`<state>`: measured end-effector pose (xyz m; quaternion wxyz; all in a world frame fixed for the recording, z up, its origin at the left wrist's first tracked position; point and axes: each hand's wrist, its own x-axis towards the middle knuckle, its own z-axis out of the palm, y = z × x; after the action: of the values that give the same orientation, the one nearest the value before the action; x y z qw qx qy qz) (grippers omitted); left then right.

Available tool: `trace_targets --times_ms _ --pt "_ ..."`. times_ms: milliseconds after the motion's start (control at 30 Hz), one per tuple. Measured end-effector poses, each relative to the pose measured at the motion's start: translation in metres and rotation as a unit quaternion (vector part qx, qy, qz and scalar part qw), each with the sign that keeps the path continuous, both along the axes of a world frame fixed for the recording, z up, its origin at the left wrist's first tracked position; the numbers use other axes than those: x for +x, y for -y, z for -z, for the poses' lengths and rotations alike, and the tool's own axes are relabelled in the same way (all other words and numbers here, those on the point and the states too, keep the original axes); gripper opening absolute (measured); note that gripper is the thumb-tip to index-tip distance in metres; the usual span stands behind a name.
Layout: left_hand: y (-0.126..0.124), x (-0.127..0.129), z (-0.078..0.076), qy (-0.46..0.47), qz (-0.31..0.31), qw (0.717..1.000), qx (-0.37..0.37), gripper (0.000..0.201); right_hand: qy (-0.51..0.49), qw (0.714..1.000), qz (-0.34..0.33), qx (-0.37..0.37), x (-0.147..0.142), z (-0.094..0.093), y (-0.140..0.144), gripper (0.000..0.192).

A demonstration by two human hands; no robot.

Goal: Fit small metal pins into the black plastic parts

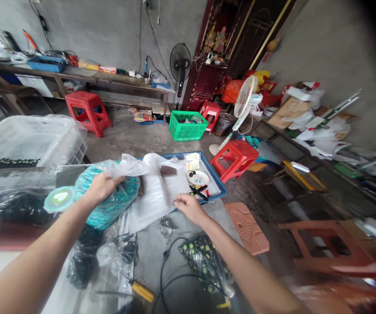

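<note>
My left hand (pixel 104 188) is closed round the gathered neck of a clear plastic bag (pixel 116 205) full of teal pieces. A round tub with a teal rim (pixel 59 198) sits just left of that bag. My right hand (pixel 189 208) has its fingers curled together by the near rim of a blue tray (pixel 219 194); what they pinch, if anything, I cannot make out. Between my hands spreads a white plastic bag (pixel 155 196), partly over the tray. In the tray lie a white oval dish (pixel 198 178) with small bits and black-handled cutters (pixel 198 191).
Below my right arm are a clear bag of black-and-yellow parts (pixel 201 261) and a black cable (pixel 165 266). A yellow-handled tool (pixel 142 291) lies near the front. White crates (pixel 34 135) stand left; red stools (pixel 235 159) and a green crate (pixel 188 125) stand beyond the table.
</note>
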<state>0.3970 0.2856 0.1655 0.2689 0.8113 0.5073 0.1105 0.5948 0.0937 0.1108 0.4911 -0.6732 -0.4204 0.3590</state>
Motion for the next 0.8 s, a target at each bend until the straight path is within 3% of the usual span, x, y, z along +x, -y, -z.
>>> trace_targets --times_ms 67,133,267,400,600,800 --pt "0.001 0.001 0.000 0.018 -0.011 1.000 -0.010 0.037 0.057 0.993 -0.084 -0.061 -0.004 0.013 0.016 0.013" --pt "0.002 0.001 0.000 0.032 -0.016 0.999 -0.021 0.035 0.124 0.976 -0.127 -0.122 -0.006 0.029 0.026 0.015" --pt "0.003 0.002 -0.002 0.032 -0.023 0.999 -0.034 0.034 0.273 0.939 -0.121 -0.171 -0.006 0.060 0.029 0.030" --pt "0.005 0.003 -0.006 0.013 -0.031 0.999 -0.023 0.034 0.372 0.895 -0.136 -0.205 -0.009 0.078 0.019 0.039" --pt "0.008 0.003 -0.008 0.024 -0.024 0.999 -0.020 0.037 0.364 0.896 -0.121 -0.222 -0.018 0.091 0.008 0.029" --pt "0.007 0.000 -0.003 0.034 -0.009 0.999 -0.001 0.030 0.304 0.926 -0.100 -0.200 -0.014 0.091 0.012 0.023"
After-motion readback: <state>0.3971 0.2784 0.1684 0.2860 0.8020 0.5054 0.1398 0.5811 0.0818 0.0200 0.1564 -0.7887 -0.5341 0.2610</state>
